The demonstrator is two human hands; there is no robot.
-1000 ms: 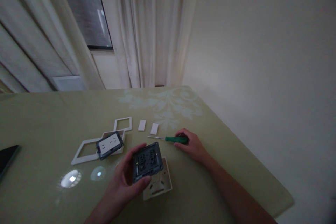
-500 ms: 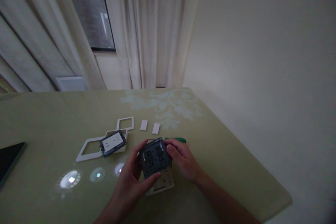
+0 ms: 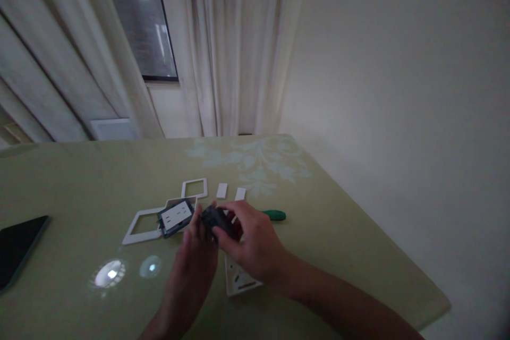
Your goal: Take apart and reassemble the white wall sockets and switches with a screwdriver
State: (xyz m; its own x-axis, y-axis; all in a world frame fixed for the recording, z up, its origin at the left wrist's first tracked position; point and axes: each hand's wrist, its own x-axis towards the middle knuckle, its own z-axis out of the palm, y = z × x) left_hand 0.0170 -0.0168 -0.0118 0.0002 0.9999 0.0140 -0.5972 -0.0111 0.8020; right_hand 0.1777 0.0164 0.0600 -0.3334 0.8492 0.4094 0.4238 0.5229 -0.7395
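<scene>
A dark switch or socket module (image 3: 217, 220), tilted on edge, is gripped between the thumb and fingers of my right hand (image 3: 253, 241). Its face is turned from view. My left hand (image 3: 199, 255) is close against the module's left end, fingers stretched out and palm turned toward it; whether it bears any of the weight I cannot tell. Beneath my right hand lies a white plastic box or plate with slots (image 3: 241, 281), partly covered. Just left of my hands, a socket module with a white face (image 3: 176, 217) leans on a white box (image 3: 194, 202).
Two white frames, a larger one (image 3: 129, 231) and a smaller one (image 3: 206, 187), lie on the table (image 3: 338, 255). Behind my hands are two small white covers (image 3: 222, 190) and a green-handled screwdriver (image 3: 274, 215). A dark flat device (image 3: 19, 247) lies at left; a wall (image 3: 398, 117) borders the right.
The dark module has turned from lying face-up between both hands to standing on edge, shifted slightly left. My right hand has moved left over it; my left hand's fingers have straightened.
</scene>
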